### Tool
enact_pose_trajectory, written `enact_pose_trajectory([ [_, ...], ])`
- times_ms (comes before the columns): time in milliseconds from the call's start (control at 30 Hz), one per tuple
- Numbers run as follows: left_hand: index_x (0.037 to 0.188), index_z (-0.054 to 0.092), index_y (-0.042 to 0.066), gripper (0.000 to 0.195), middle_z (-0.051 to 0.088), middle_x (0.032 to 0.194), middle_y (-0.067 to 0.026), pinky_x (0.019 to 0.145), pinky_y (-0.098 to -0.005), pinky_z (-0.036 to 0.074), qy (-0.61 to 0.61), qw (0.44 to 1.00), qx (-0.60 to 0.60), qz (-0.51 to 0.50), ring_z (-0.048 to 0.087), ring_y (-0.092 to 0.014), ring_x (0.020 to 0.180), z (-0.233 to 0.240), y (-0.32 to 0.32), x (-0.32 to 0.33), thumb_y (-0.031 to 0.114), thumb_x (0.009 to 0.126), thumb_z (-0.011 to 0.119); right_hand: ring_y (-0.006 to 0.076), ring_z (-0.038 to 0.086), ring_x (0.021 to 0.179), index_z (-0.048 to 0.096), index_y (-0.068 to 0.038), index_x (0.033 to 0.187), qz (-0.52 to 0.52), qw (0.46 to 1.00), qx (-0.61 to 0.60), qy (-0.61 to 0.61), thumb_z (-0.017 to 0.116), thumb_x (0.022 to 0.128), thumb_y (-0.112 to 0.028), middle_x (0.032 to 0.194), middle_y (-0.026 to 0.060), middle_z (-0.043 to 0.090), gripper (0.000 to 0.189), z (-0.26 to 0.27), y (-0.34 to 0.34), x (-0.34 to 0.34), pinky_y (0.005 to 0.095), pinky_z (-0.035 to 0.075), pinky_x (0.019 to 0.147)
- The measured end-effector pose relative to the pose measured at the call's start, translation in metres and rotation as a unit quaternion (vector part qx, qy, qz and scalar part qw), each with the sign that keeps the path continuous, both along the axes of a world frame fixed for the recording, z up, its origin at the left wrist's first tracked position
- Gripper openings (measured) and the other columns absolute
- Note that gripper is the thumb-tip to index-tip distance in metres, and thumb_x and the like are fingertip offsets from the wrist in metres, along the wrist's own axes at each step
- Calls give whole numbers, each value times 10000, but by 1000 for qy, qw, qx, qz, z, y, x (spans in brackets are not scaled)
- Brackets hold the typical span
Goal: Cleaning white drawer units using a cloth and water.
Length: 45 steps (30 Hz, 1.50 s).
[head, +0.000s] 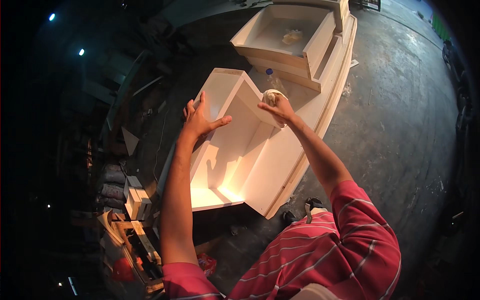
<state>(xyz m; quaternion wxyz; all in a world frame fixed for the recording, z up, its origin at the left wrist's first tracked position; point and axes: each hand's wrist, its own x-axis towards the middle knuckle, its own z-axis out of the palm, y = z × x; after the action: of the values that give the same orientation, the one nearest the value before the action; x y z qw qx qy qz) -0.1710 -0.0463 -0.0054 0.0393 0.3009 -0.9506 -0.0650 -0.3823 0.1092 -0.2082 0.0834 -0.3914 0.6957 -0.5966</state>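
A white-surfaced wooden drawer box (258, 148) stands on a long white panel with wooden edging (290, 140), its open side facing up and toward me. My right hand (279, 108) grips a wadded white cloth (274, 96) at the far end wall of the box. Over the left wall is my left hand (200, 122), fingers spread and thumb stretched out above the edge. Whether its palm presses on the wall cannot be told. Just beyond the cloth is a clear plastic bottle with a blue cap (275, 80).
Beyond the bottle, another drawer box (273, 56) holds a crumpled yellowish scrap (292, 36). Wood offcuts (138, 202) and a wooden frame (144, 240) lie at lower left, near a red packet (207, 263). Concrete floor (393, 112) extends to the right.
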Motion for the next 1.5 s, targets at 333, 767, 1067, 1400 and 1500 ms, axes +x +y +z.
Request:
enact_pose_trajectory([
  [333, 1507, 406, 61, 1134, 590, 1193, -265, 1006, -412, 453, 57, 998, -23, -23, 570, -363, 1127, 43, -2, 35, 453, 545, 861, 367, 669, 818, 697, -24, 909, -22, 976, 33, 216, 755, 774, -415, 911, 159, 670, 418, 44, -22, 6, 449, 532, 737],
  [767, 1208, 575, -71, 470, 669, 1052, -153, 819, -337, 530, 530, 742, 398, 98, 670, -250, 892, 60, 37, 263, 307, 930, 539, 267, 674, 710, 649, -31, 721, 66, 842, -245, 476, 704, 767, -127, 845, 129, 672, 119, 300, -72, 80, 394, 542, 609],
  [1067, 1182, 598, -14, 340, 652, 1055, -93, 845, -329, 510, 509, 853, 88, 76, 632, -203, 908, -145, 71, 265, 241, 963, 550, 261, 678, 893, 683, -105, 920, 92, 785, -246, 562, 735, 684, -128, 1022, 77, 627, 243, 222, -65, 109, 359, 589, 678],
  [1400, 1492, 291, -4, 963, 421, 1445, -224, 1045, -442, 447, 481, 824, 211, 213, 436, -324, 1318, -275, 108, 230, 359, 766, 810, 214, 628, 859, 676, -73, 990, 134, 753, -190, 615, 788, 697, -186, 1011, 60, 597, 334, 173, -75, 125, 345, 563, 713],
  [1500, 1537, 181, 12, 989, 280, 1538, -197, 1091, -473, 410, 502, 819, 179, 215, 281, -324, 1419, -284, 110, 225, 370, 822, 763, 264, 640, 932, 673, -66, 1022, 191, 767, -157, 592, 795, 715, -207, 1089, 85, 610, 359, 185, -68, 123, 371, 565, 749],
])
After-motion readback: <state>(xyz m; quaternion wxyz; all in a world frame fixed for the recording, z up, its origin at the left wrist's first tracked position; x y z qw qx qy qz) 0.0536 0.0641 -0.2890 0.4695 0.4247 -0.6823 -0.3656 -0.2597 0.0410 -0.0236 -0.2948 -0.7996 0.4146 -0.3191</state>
